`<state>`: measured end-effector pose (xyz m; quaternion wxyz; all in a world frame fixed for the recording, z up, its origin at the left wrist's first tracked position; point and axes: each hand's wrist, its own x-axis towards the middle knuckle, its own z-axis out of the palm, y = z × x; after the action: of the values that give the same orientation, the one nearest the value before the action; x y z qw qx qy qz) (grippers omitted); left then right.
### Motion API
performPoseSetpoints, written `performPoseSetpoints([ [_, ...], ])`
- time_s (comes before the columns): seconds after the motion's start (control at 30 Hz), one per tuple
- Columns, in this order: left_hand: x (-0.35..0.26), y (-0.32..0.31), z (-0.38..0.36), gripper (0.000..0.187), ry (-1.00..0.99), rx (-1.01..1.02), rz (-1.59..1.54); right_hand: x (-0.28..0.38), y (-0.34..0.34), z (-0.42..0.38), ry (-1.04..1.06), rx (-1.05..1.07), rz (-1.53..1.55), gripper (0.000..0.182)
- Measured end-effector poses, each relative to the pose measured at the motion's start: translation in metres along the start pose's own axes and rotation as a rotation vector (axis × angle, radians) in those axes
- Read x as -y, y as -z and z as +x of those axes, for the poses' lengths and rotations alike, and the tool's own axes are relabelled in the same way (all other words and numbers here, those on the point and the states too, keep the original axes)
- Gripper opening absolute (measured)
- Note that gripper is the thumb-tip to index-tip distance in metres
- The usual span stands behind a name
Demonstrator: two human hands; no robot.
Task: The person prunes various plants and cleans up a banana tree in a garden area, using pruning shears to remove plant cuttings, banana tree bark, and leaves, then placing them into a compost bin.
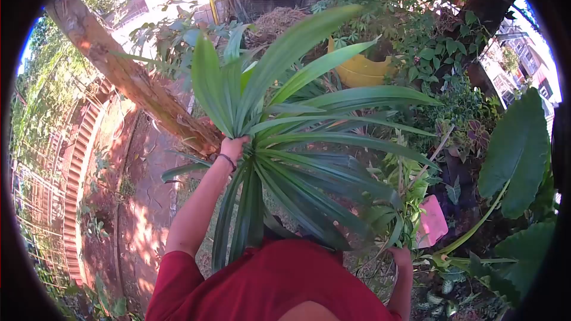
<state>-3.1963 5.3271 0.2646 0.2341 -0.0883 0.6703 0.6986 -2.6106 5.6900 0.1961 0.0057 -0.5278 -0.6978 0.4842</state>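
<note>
My left hand [235, 147], with a dark band at its wrist, is closed around the base of a large bunch of long, strap-shaped green leaves [297, 137]. The leaves fan out upward, to the right and down in front of my red shirt. Low on the right, my right hand [401, 255] is beside thin stems and leaf tips; its fingers look curled, but what they hold is too small to make out. A pink flat object [432, 222] lies just beyond that hand, among plants.
A leaning tree trunk [131, 80] crosses the upper left. Behind the leaves stands a yellow curved planter [363, 66]. Big broad leaves [515, 154] rise on the right. A row of reddish-brown edging [83, 166] borders the ground at left.
</note>
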Motion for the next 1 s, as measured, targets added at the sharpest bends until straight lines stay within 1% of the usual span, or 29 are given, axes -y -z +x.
performPoseSetpoints([
  [0.03, -0.021, -0.015, 0.029, 0.007, 0.005, 0.009, -0.004, 0.016, 0.005, 0.016, 0.028, 0.006, -0.136, 0.056],
  [0.07, -0.041, -0.029, 0.06, 0.007, -0.055, 0.005, 0.043, 0.031, 0.011, 0.029, 0.023, -0.004, -0.141, 0.056],
  [0.1, -0.062, -0.041, 0.09, 0.007, -0.119, -0.001, 0.09, 0.062, 0.013, 0.029, -0.029, -0.019, -0.2, 0.058],
  [0.13, -0.089, -0.054, 0.111, 0.007, -0.119, 0.004, 0.088, 0.087, 0.011, 0.038, -0.079, -0.032, -0.257, 0.06],
  [0.17, -0.116, -0.067, 0.133, 0.008, -0.121, 0.011, 0.103, 0.089, 0.008, 0.056, -0.078, -0.04, -0.255, 0.06],
  [0.23, -0.163, -0.095, 0.204, 0.009, -0.129, 0.029, 0.119, 0.082, 0.005, 0.091, 0.029, -0.064, -0.632, 0.061],
  [0.27, -0.18, -0.106, 0.251, 0.012, -0.167, 0.044, 0.101, 0.086, 0.001, 0.105, 0.066, 0.017, -0.675, 0.058],
  [0.3, -0.195, -0.118, 0.291, 0.015, -0.2, 0.07, 0.089, 0.096, -0.014, 0.103, 0.04, 0.016, -0.66, 0.058],
  [0.37, -0.246, -0.15, 0.348, 0.016, -0.235, 0.125, 0.143, 0.149, -0.045, 0.107, -0.109, -0.086, -0.507, 0.053],
  [0.4, -0.264, -0.164, 0.375, 0.019, -0.248, 0.155, 0.182, 0.129, -0.059, 0.122, -0.123, -0.113, -0.351, 0.061],
  [0.43, -0.282, -0.179, 0.404, 0.019, -0.236, 0.169, 0.179, 0.158, -0.069, 0.118, -0.139, -0.123, -0.356, 0.061],
  [0.5, -0.332, -0.21, 0.463, 0.03, -0.369, 0.13, 0.351, 0.218, -0.105, 0.116, -0.294, -0.223, -0.36, 0.078],
  [0.53, -0.358, -0.225, 0.492, 0.035, -0.394, 0.148, 0.377, 0.229, -0.116, 0.122, -0.309, -0.235, -0.353, 0.078],
  [0.57, -0.378, -0.24, 0.514, 0.04, -0.417, 0.167, 0.406, 0.228, -0.126, 0.122, -0.308, -0.24, -0.318, 0.085],
  [0.6, -0.401, -0.259, 0.523, 0.042, -0.444, 0.171, 0.402, 0.235, -0.137, 0.124, -0.307, -0.242, -0.284, 0.092],
  [0.63, -0.419, -0.277, 0.535, 0.043, -0.471, 0.173, 0.397, 0.261, -0.148, 0.125, -0.326, -0.247, -0.281, 0.092],
  [0.7, -0.438, -0.321, 0.603, 0.046, -0.718, 0.164, 0.57, 0.31, -0.166, 0.13, -0.51, -0.221, -0.193, 0.09],
  [0.73, -0.447, -0.343, 0.629, 0.048, -0.736, 0.193, 0.674, 0.316, -0.176, 0.133, -0.457, -0.247, -0.143, 0.084],
  [0.77, -0.454, -0.369, 0.65, 0.05, -0.758, 0.223, 0.774, 0.293, -0.186, 0.141, -0.466, -0.251, -0.143, 0.084],
  [0.83, -0.455, -0.414, 0.683, 0.053, -0.943, 0.374, 0.895, 0.214, -0.198, 0.166, -0.368, -0.381, -0.024, 0.074],
  [0.87, -0.455, -0.437, 0.701, 0.053, -0.942, 0.378, 0.891, 0.26, -0.196, 0.175, -0.481, -0.342, -0.042, 0.063],
  [0.9, -0.449, -0.454, 0.716, 0.052, -1.0, 0.459, 1.127, 0.268, -0.194, 0.188, -0.489, -0.335, -0.05, 0.063],
  [0.93, -0.44, -0.466, 0.733, 0.052, -1.046, 0.54, 1.37, 0.275, -0.192, 0.203, -0.414, -0.323, 0.035, 0.072],
  [0.97, -0.43, -0.474, 0.744, 0.052, -1.032, 0.536, 1.383, 0.282, -0.193, 0.22, -0.335, -0.309, 0.126, 0.084],
  [1.0, -0.421, -0.478, 0.749, 0.052, -0.874, 0.553, 1.465, 0.29, -0.193, 0.235, -0.333, -0.292, 0.125, 0.084],
])
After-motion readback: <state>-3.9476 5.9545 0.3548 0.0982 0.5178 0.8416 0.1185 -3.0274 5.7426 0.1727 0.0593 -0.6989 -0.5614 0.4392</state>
